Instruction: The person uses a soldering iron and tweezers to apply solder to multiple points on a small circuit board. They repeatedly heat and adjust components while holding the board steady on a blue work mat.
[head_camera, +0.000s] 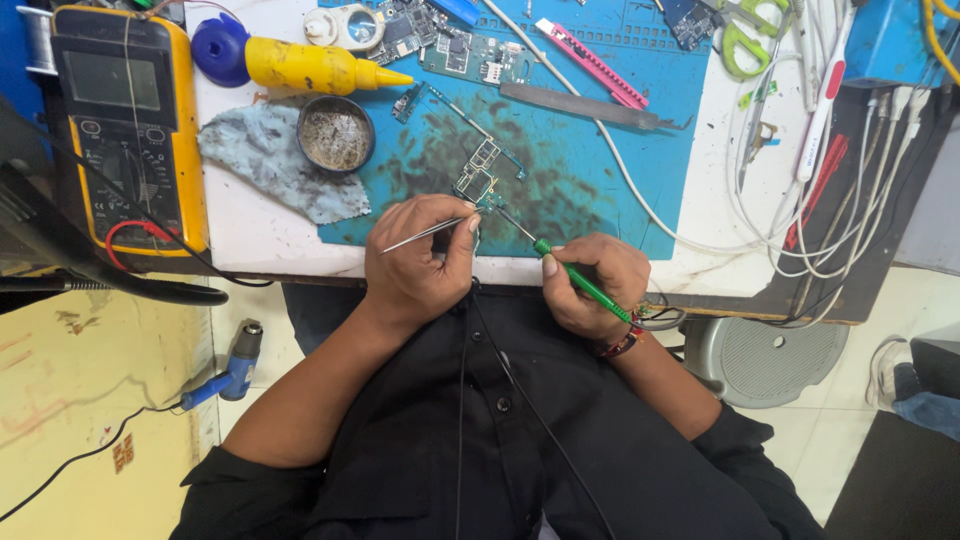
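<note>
A small circuit board (478, 178) lies on a stained blue work mat (590, 150) near the table's front edge. My left hand (415, 262) pinches thin metal tweezers (420, 235), whose tips point at the board. My right hand (592, 282) grips a green-handled soldering iron (585, 285); its thin tip reaches up-left and touches the board's near edge. Both hands rest at the table edge, close together, above my black shirt.
A yellow multimeter (125, 130) sits at left, with a grey cloth (265, 160), a round tin (335, 133) and a yellow squeeze bottle (310, 65) beside it. Other boards, a metal file (585, 105), a pink cutter (590, 62), scissors (740, 40) and white cables (800, 200) lie behind and right.
</note>
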